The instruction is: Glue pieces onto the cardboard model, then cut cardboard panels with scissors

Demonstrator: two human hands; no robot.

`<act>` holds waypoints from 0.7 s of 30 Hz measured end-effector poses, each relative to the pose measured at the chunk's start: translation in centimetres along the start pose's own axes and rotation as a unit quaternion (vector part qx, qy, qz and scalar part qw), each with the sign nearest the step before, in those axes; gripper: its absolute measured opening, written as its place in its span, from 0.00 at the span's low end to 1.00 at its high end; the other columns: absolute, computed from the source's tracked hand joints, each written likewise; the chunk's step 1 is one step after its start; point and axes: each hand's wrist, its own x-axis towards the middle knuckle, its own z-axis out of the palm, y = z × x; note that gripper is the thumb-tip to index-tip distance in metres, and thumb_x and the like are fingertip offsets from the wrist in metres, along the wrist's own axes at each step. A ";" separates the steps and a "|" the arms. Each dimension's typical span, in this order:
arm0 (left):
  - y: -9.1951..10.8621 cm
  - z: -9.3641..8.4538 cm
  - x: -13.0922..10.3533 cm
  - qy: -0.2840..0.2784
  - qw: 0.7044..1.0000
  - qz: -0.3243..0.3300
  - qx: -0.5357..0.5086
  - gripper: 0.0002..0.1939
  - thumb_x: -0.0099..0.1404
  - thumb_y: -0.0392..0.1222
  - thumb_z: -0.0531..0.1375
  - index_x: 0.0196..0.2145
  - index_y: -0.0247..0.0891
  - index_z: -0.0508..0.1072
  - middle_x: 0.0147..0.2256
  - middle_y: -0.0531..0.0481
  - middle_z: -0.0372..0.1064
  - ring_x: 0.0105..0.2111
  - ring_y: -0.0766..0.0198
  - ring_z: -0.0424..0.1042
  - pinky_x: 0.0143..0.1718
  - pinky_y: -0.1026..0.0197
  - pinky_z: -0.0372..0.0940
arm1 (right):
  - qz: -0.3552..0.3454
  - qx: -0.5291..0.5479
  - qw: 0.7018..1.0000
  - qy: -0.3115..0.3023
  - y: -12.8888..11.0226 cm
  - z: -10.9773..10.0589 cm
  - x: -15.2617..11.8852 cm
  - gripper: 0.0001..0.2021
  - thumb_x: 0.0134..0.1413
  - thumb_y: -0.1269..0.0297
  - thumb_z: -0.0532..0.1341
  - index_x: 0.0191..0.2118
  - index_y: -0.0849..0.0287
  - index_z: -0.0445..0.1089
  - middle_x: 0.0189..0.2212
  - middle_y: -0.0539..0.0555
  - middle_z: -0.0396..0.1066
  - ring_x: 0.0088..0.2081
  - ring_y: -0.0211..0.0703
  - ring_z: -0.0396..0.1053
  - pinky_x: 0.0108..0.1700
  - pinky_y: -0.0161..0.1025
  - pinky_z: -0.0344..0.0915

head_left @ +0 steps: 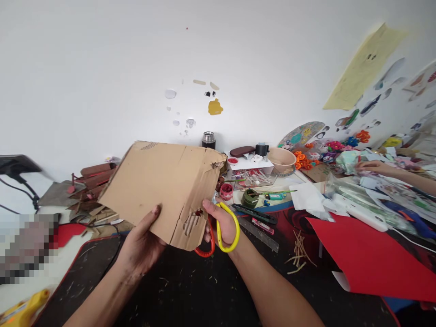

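A torn, creased piece of brown cardboard (156,181) is held up above the dark mat. My left hand (145,240) grips its lower edge, thumb on the face and the other fingers hidden behind. My right hand (221,222) is at the ragged right end, its thumb against the cardboard. Scissors with one yellow handle (237,231) and one red handle hang at my right hand, the yellow loop around part of it; their blades are out of sight behind the cardboard.
Red paper (371,259) lies right on the dark mat (190,290). Behind are a cutter (255,213), a ruler (260,235), paint jars (250,198) and a bowl (282,159). Cardboard scraps (97,181) are piled left, near a yellow tool (25,309). Another person's hand (373,167) reaches in at right.
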 end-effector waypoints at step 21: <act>-1.5 -0.7 0.1 -0.091 0.994 -0.067 -0.010 0.18 0.57 0.36 0.73 0.46 0.44 0.81 0.43 0.44 0.85 0.39 0.52 0.85 0.29 0.65 0.79 | -0.013 0.087 0.996 -0.024 1.2 1.6 0.5 0.33 0.42 0.36 0.77 0.45 0.58 0.75 0.36 0.58 0.82 0.42 0.59 0.82 0.40 0.49 0.79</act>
